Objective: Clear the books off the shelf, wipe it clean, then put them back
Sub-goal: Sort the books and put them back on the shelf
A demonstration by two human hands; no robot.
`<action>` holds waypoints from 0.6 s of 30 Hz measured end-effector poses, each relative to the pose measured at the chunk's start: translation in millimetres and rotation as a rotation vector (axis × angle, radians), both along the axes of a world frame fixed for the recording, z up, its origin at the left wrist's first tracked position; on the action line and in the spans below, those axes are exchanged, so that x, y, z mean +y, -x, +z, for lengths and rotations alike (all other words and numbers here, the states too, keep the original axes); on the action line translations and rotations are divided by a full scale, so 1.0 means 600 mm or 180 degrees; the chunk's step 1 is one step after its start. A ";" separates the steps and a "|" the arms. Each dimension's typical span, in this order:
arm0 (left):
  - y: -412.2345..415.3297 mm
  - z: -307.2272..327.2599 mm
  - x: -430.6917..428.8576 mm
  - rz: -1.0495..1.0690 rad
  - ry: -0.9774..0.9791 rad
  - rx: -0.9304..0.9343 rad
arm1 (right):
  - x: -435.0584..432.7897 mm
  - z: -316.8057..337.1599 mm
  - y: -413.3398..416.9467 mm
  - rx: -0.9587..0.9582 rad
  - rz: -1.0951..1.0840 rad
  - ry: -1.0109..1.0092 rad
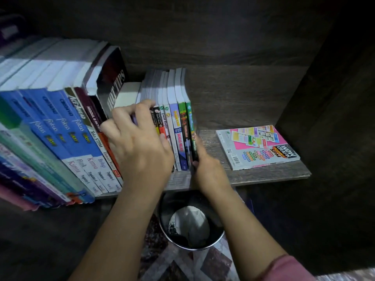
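A wooden shelf (263, 175) carries a long row of tall blue and teal textbooks (67, 134) leaning at the left. In the middle stands a batch of small upright paperbacks (176, 122). My left hand (140, 142) lies over the left side of this batch, fingers curled round the tops of its spines. My right hand (207, 165) presses against the green book at the right end of the batch, fingers wrapped round its lower edge. A pink and white workbook (257, 147) lies flat on the right part of the shelf.
A round dark bin (190, 224) with crumpled paper inside stands on the patterned floor right below the shelf edge, between my forearms. The shelf's dark side wall (324, 98) closes off the right. A black book with white lettering (109, 82) leans against the tall row.
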State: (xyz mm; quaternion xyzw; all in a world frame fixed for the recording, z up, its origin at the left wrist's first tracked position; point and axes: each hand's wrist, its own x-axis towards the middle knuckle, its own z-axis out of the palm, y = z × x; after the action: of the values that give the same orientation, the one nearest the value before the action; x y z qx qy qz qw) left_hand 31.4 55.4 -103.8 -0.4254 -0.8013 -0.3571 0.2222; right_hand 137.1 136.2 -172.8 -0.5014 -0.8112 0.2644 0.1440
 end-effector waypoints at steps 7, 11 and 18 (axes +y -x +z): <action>-0.008 -0.001 0.004 0.0055 -0.0014 -0.0017 | 0.048 0.034 -0.045 -0.0479 -0.1062 -0.0135; -0.006 -0.003 0.007 0.0051 -0.0013 -0.0051 | 0.078 0.008 -0.081 -0.0689 -0.2299 0.0472; -0.005 -0.007 0.006 0.0066 -0.0039 0.0027 | 0.088 -0.026 -0.075 -0.0356 -0.2768 0.0672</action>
State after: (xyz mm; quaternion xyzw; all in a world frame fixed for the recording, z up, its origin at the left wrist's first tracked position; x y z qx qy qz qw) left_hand 34.4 59.1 -108.1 -0.4173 -0.8025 -0.3578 0.2319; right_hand 182.2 189.3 -188.4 -0.8211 -0.5001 0.2332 0.1458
